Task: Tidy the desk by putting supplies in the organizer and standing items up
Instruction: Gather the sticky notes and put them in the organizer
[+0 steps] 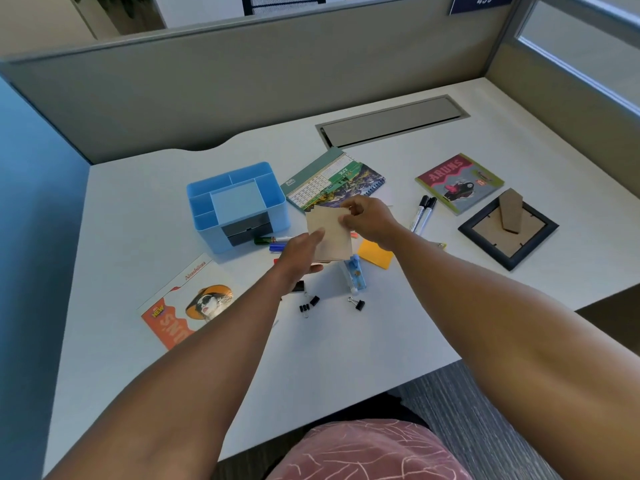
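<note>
Hands, left (300, 252) and right (369, 216), both grip a tan paper stack (329, 233) above the white desk's (346, 341) middle, beside the blue plastic organizer (237, 206).

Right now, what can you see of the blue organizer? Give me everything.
The organizer is a light blue box that looks like plastic, with rounded corners, standing upright on the white desk left of the hands. Its open top is split into narrow compartments along the back and left and one larger square well; what shows of them looks empty. A dark grey drawer sits low in its front, shut. Pens lie at its front right corner; contact is unclear. Neither hand touches it.
</note>
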### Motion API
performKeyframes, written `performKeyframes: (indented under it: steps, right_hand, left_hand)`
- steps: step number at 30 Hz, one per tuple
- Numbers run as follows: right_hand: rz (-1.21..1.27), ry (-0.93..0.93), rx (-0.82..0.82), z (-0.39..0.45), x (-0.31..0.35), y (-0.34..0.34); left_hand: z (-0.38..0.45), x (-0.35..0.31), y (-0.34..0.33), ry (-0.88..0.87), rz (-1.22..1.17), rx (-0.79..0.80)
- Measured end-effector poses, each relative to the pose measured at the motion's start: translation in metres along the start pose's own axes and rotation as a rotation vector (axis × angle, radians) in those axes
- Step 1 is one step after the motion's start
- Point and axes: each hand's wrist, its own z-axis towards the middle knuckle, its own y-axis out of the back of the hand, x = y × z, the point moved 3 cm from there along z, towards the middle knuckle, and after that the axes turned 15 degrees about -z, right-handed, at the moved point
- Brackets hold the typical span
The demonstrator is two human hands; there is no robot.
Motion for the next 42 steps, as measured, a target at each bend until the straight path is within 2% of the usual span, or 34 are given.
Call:
performKeyframes:
  steps: [3, 9, 12, 15, 19, 22, 25, 30, 36, 42]
  right_hand:
    - [0.093, -0.036, 0.060, 0.005, -0.003, -0.001]
    - [0.344, -0.063, 0.302, 0.017, -0.011, -0.003]
    - [0.371, -0.040, 0.366, 0.024, -0.011, -0.002]
    - [0.322, -0.014, 0.391, 0.034, -0.013, 0.003]
    - [0.159, 0.012, 0.378, 0.045, -0.017, 0.006]
    - [0.062, 0.005, 0.358, 0.055, -0.027, 0.014]
    - [0.026, -0.067, 0.231, 0.068, -0.047, 0.030]
    - [-0.293, -0.243, 0.155, 0.089, -0.089, 0.037]
    - [-0.321, -0.380, 0.084, 0.104, -0.115, 0.041]
    - [-0.271, -0.422, 0.025, 0.125, -0.129, 0.048]
  left_hand:
    - [0.006, -0.001, 0.000, 0.013, -0.068, -0.011]
    - [0.012, -0.005, -0.011, 0.111, -0.207, 0.051]
    - [0.017, -0.008, -0.019, 0.146, -0.335, 0.142]
    - [0.025, -0.009, -0.024, 0.177, -0.406, 0.169]
    - [0.031, -0.008, -0.034, 0.237, -0.419, 0.184]
    - [0.036, -0.005, -0.041, 0.275, -0.417, 0.112]
    - [0.046, 0.000, -0.041, 0.295, -0.397, 0.021]
    - [0.062, 0.005, -0.044, 0.279, -0.430, -0.099]
    - [0.078, 0.000, -0.049, 0.219, -0.551, -0.105]
    - [0.089, -0.006, -0.056, 0.248, -0.526, -0.034]
